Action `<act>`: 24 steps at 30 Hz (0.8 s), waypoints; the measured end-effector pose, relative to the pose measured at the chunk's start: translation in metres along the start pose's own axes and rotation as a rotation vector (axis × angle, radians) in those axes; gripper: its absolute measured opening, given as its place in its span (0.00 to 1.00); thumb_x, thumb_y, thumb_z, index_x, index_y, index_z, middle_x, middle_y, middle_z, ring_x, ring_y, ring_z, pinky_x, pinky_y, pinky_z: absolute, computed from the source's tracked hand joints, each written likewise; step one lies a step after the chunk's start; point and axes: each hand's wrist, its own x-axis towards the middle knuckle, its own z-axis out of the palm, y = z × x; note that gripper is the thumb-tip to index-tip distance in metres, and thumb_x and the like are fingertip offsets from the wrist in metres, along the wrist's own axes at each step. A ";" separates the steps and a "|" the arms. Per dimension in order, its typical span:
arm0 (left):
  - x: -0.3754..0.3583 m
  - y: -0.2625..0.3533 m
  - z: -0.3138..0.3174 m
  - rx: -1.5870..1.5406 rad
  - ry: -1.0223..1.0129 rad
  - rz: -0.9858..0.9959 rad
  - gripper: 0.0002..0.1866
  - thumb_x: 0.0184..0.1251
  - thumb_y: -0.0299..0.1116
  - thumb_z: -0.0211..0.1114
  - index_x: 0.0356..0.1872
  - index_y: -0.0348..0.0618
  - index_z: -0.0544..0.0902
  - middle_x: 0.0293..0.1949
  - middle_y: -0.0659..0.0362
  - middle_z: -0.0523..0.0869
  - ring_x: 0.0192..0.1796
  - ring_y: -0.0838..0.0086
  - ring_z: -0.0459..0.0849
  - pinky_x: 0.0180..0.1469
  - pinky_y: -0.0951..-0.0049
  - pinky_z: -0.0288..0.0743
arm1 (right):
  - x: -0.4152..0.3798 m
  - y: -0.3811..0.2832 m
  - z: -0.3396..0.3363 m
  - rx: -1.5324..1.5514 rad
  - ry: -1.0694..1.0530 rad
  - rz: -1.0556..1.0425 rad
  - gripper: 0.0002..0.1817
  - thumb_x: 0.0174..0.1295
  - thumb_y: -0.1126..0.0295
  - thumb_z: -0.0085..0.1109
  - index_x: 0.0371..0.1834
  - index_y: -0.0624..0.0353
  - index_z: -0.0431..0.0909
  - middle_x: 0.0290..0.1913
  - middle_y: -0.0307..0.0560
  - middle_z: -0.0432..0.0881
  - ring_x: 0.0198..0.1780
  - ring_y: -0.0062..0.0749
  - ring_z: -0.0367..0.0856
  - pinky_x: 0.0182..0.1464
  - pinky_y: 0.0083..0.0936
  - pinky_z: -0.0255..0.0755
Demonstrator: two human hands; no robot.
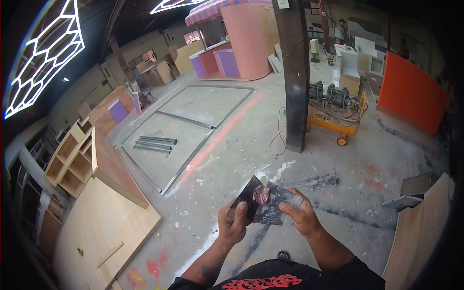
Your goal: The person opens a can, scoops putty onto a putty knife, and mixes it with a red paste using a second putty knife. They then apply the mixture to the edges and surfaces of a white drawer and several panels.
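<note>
My left hand [233,223] grips a dark flat putty spreader [247,192], its thumb pressed along the face. Another spreader [271,211], dark and smeared with pale dried filler, is held by my right hand [303,216] at its right end. The two blades meet in front of my body and form a shallow V. A lump of pinkish putty [261,194] sits where they come together, mostly against the left blade. Fingers of both hands curl behind the blades, partly out of sight.
A curved wooden panel [101,227] lies at the left beside open shelving [75,157]. Metal tubes [157,144] lie within a metal frame [187,165] on the floor. Ahead stand a dark post [296,87], an orange compressor [333,121] and an orange panel [411,94]. A person [341,31] is far back.
</note>
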 end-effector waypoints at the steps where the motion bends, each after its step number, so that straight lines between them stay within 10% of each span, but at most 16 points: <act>1: 0.003 -0.002 0.006 0.052 -0.032 0.005 0.20 0.82 0.44 0.54 0.42 0.34 0.83 0.24 0.63 0.80 0.25 0.83 0.73 0.28 0.78 0.67 | 0.005 -0.002 -0.004 0.021 0.012 -0.011 0.14 0.66 0.76 0.59 0.54 0.63 0.75 0.45 0.39 0.83 0.45 0.17 0.78 0.53 0.19 0.72; 10: 0.031 -0.025 0.026 0.402 -0.070 0.020 0.18 0.82 0.40 0.53 0.45 0.33 0.83 0.20 0.63 0.79 0.24 0.79 0.75 0.28 0.75 0.69 | 0.066 -0.017 -0.034 0.106 0.055 -0.100 0.15 0.67 0.75 0.59 0.56 0.64 0.74 0.46 0.40 0.82 0.46 0.19 0.78 0.53 0.21 0.72; 17: 0.082 -0.094 -0.003 -0.442 0.284 -0.418 0.21 0.82 0.41 0.51 0.51 0.30 0.81 0.34 0.57 0.87 0.35 0.74 0.86 0.41 0.69 0.81 | 0.145 0.008 -0.033 -0.891 -0.277 -1.021 0.23 0.53 0.82 0.68 0.54 0.59 0.76 0.47 0.51 0.80 0.45 0.44 0.80 0.48 0.35 0.75; 20: 0.124 -0.109 -0.021 -0.859 0.241 -0.344 0.19 0.82 0.38 0.50 0.58 0.30 0.76 0.54 0.48 0.85 0.53 0.66 0.87 0.60 0.63 0.81 | 0.193 0.036 -0.025 -1.030 -0.355 -0.960 0.31 0.48 0.83 0.70 0.58 0.54 0.75 0.50 0.49 0.79 0.48 0.46 0.79 0.48 0.36 0.74; 24: 0.187 -0.153 -0.057 -0.843 0.271 -0.333 0.19 0.82 0.38 0.50 0.58 0.30 0.77 0.51 0.50 0.86 0.51 0.68 0.87 0.58 0.66 0.81 | 0.270 0.060 -0.019 -1.132 -0.386 -0.873 0.29 0.53 0.80 0.70 0.60 0.56 0.73 0.51 0.51 0.78 0.50 0.48 0.78 0.51 0.39 0.74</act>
